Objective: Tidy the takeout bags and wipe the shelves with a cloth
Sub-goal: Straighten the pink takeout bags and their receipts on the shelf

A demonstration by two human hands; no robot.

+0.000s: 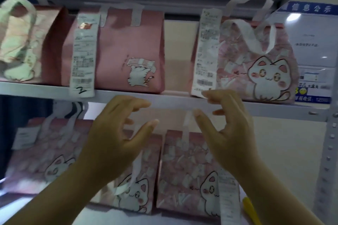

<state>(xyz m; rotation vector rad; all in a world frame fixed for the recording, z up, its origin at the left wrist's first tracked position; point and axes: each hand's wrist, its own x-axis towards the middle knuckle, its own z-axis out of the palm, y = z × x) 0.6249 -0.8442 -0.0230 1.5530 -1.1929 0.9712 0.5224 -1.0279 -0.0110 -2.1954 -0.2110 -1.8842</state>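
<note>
Pink takeout bags with white cat drawings stand on two grey metal shelves. On the upper shelf (164,99) are a plain pink bag (128,45) with a long receipt, a patterned bag (256,64) at the right and another bag (27,45) at the left. The lower shelf holds three more patterned bags, one behind each forearm (186,173) (128,193) and one at the left (36,151). My left hand (117,133) and my right hand (226,126) are raised side by side before the upper shelf's front edge, fingers spread and curled, holding nothing. No cloth is in view.
A grey perforated upright (329,151) frames the rack on the right. Behind it hangs a blue and white notice board (311,42). A yellow object (250,210) lies at the lower right beside the bags. A gap separates the two right-hand upper bags.
</note>
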